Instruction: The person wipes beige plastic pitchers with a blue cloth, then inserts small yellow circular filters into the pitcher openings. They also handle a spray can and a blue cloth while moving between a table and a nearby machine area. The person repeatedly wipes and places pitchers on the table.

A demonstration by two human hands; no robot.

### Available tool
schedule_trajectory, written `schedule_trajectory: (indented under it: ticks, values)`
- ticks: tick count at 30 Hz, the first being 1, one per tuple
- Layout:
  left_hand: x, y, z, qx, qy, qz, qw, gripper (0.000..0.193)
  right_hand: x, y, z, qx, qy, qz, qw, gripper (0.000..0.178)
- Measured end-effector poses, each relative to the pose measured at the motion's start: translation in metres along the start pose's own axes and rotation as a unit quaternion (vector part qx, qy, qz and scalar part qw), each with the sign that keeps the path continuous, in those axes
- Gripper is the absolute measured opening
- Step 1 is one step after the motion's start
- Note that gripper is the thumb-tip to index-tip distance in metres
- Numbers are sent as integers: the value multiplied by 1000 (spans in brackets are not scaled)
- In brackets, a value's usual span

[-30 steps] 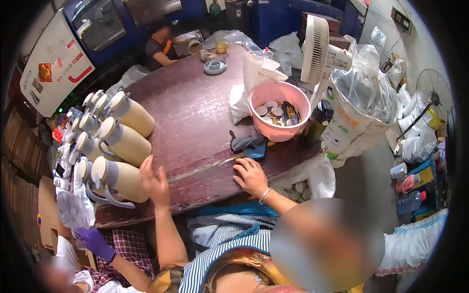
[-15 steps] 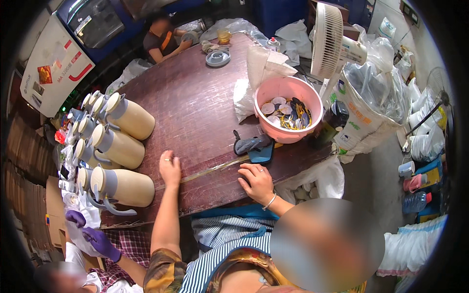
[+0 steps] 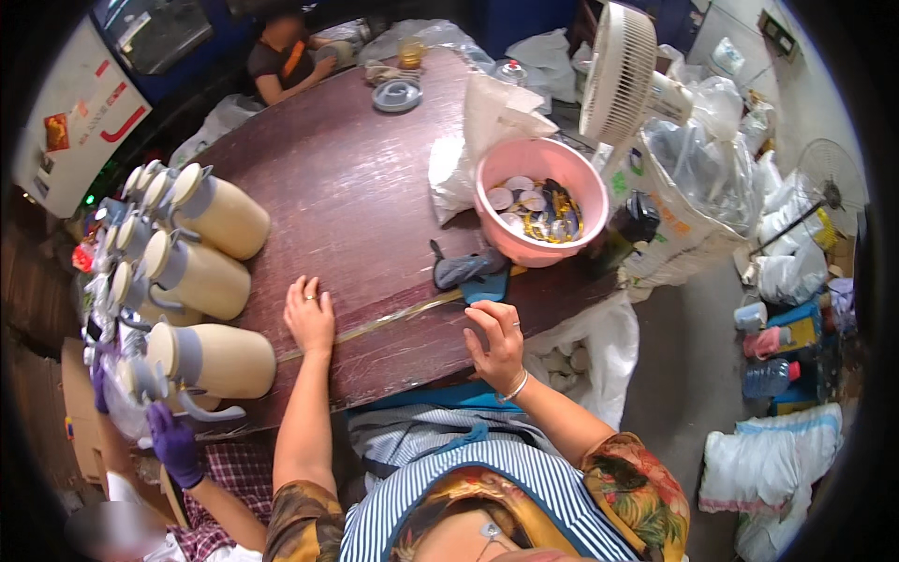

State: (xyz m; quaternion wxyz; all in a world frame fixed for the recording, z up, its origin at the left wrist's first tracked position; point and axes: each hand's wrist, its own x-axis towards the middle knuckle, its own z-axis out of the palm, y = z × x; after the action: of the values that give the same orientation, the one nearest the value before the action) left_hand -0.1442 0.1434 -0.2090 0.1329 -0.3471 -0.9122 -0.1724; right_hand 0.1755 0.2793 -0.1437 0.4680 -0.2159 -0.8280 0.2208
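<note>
My left hand (image 3: 309,317) rests on the dark red-brown table (image 3: 346,178) with its fingers spread, holding nothing. Just over the near edge, my right hand (image 3: 496,342) is raised with bent, parted fingers and nothing visible in it. Close beyond it lie a dark grey item (image 3: 466,270) and a blue piece (image 3: 485,288), whose kind I cannot make out. A pink tub (image 3: 538,251) behind them holds pale discs (image 3: 532,200) and yellow-and-black pieces. Left of my left hand, several beige jugs (image 3: 220,361) with grey collars and handles lie or lean in a stack.
A co-worker's purple-gloved hand (image 3: 175,445) is beside the nearest jugs. Another person (image 3: 284,61) sits at the far end, near a grey round part (image 3: 397,95). A white fan (image 3: 618,75) and a large white sack (image 3: 655,215) stand right of the tub.
My left hand's fingers have spread on the table. My right hand has lifted slightly, its fingers more bent. The co-worker's gloved hands have moved apart beside the jugs. The whole view has shifted slightly.
</note>
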Motion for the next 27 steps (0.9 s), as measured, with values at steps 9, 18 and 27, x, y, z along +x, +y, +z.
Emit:
schedule_trajectory:
  ticks: [9, 18, 27]
  values:
    - [-4, -1, -2, -9, -1, -6, 1000, 39, 34, 100, -131, -38, 300, 218, 928, 71]
    - [-1, -8, 2, -4, 10, 2, 1000, 41, 48, 189, -149, 46, 49, 270, 961, 74]
    - [-37, 224, -111, -465, -46, 294, 833, 63, 5, 89, -136, 60, 133, 248, 958, 77]
